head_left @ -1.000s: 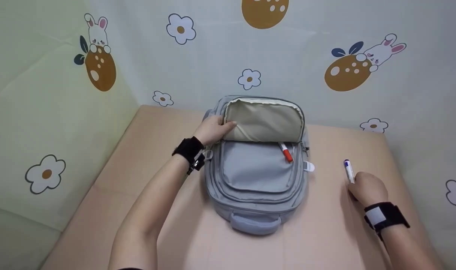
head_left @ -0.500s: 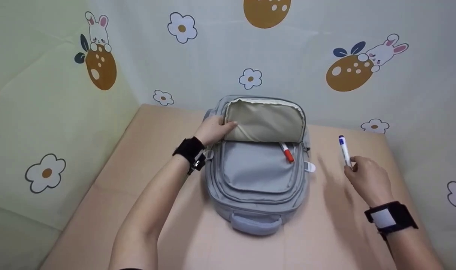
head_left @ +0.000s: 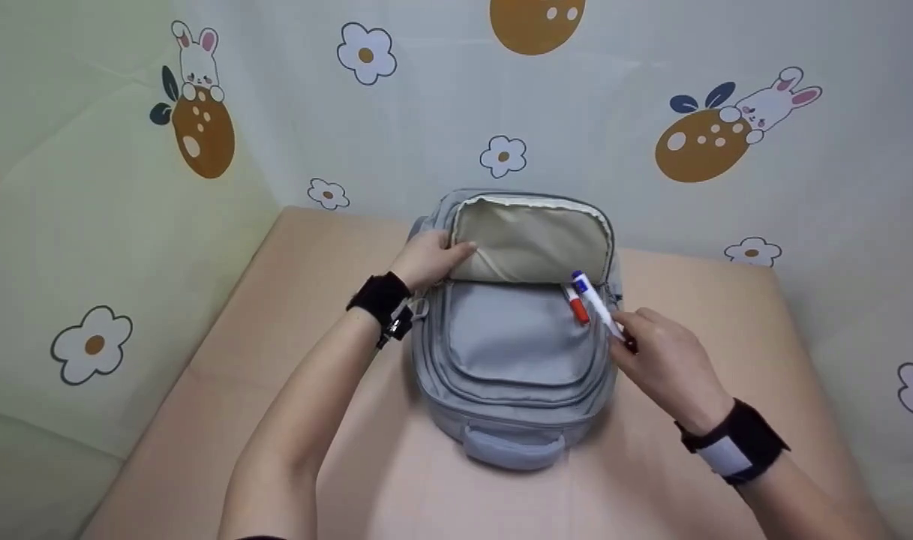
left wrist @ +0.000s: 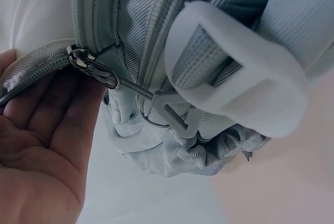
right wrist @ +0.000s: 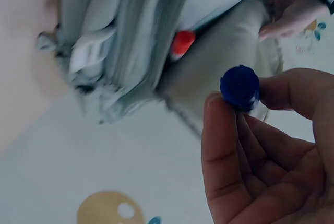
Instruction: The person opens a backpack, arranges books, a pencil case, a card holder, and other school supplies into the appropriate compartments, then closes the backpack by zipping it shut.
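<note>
A grey backpack (head_left: 516, 337) lies on the table with its front pocket unzipped and the flap (head_left: 535, 240) folded back, beige lining showing. My left hand (head_left: 426, 259) grips the flap's left edge, thumb on the lining; in the left wrist view the fingers pass behind the zipped edge beside a zipper pull (left wrist: 177, 114). Between thumb and fingers, my right hand (head_left: 670, 367) pinches a white marker (head_left: 597, 306) with a blue end, held over the pocket's right side. Close by, a red-capped marker (head_left: 578, 307) sticks out of the pocket opening.
The backpack's top handle (head_left: 513, 448) points toward me. A pale plastic buckle (left wrist: 240, 72) hangs at its side in the left wrist view. Behind the table (head_left: 336, 240) rises a patterned cloth wall (head_left: 426, 120), with another along the left.
The right hand has lifted the blue-ended marker from the right part of the table and carried it left to the backpack. The left hand keeps its hold on the flap.
</note>
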Demonstrator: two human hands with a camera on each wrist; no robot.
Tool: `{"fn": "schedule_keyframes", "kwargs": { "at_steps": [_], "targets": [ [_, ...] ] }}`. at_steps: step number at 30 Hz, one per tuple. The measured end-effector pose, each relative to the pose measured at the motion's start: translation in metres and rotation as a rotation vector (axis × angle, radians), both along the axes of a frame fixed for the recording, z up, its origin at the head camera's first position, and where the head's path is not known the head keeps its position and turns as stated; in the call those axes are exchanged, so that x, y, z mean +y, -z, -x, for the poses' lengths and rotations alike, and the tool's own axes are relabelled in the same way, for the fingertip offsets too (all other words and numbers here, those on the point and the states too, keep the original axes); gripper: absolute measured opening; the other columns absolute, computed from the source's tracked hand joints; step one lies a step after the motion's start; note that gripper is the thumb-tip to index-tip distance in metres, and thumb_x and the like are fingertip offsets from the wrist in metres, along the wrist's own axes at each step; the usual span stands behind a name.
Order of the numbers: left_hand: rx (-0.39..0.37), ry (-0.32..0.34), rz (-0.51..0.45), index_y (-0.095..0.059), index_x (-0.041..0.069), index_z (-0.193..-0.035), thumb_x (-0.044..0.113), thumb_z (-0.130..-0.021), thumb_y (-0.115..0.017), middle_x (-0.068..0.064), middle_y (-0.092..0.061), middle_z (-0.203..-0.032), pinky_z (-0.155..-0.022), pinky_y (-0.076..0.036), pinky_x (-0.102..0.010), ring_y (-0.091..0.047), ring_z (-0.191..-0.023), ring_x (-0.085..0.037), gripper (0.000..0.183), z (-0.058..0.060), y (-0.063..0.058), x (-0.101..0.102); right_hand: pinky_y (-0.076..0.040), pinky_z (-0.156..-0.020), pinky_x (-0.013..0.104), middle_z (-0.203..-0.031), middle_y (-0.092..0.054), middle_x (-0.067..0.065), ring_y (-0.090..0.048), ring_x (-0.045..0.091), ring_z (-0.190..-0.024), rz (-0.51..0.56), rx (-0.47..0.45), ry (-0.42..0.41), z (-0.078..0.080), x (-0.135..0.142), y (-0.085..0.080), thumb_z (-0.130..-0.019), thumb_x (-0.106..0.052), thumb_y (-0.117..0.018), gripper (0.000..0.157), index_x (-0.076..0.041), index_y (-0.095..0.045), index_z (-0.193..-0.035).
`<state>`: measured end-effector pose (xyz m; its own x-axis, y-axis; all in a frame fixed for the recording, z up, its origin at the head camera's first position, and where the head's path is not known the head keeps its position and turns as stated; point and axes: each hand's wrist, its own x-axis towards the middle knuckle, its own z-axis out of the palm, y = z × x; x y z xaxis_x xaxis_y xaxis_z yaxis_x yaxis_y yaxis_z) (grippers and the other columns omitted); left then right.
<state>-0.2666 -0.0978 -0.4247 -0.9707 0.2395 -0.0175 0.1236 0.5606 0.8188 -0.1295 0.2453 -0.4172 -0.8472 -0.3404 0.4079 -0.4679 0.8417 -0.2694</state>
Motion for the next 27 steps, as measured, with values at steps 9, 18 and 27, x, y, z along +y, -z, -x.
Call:
{"fn": "schedule_keyframes", "kwargs": {
  "at_steps": [9, 18, 27],
  "targets": [
    [0.012, 0.012, -0.02, -0.043, 0.017, -0.069, 0.045, -0.101, -0.062, 0.006, -0.04, -0.059, -0.048, -0.033, -0.027, -0.036, -0.05, -0.011, 0.046, -0.001, 0.001, 0.002, -0.041, -0.05, 0.033, -0.069, -0.053, 0.001, -0.045, 0.014, -0.056, -0.113, -0.049, -0.094, 0.019, -0.04, 0.013, -0.085, 0.001, -0.068, 0.007, -0.003, -0.071, -0.089],
    [0.023, 0.028, -0.015, -0.042, 0.018, -0.068, 0.045, -0.1, -0.062, 0.007, -0.039, -0.058, -0.048, -0.032, -0.027, -0.034, -0.049, -0.009, 0.046, -0.001, -0.001, 0.002, -0.044, -0.048, 0.045, -0.075, -0.057, 0.01, -0.055, 0.027, -0.058, -0.158, 0.034, -0.07, 0.037, -0.059, 0.027, -0.089, -0.002, -0.068, 0.003, -0.001, -0.068, -0.086],
    [-0.005, 0.049, -0.039, -0.041, 0.018, -0.07, 0.045, -0.1, -0.062, 0.008, -0.038, -0.059, -0.046, -0.031, -0.025, -0.033, -0.048, -0.008, 0.046, -0.002, -0.008, -0.001, -0.05, -0.054, 0.049, -0.077, -0.061, 0.016, -0.061, 0.036, -0.064, -0.201, 0.09, -0.03, 0.061, -0.079, 0.037, -0.096, -0.004, -0.063, 0.011, 0.004, -0.069, -0.092]
  ]
}}
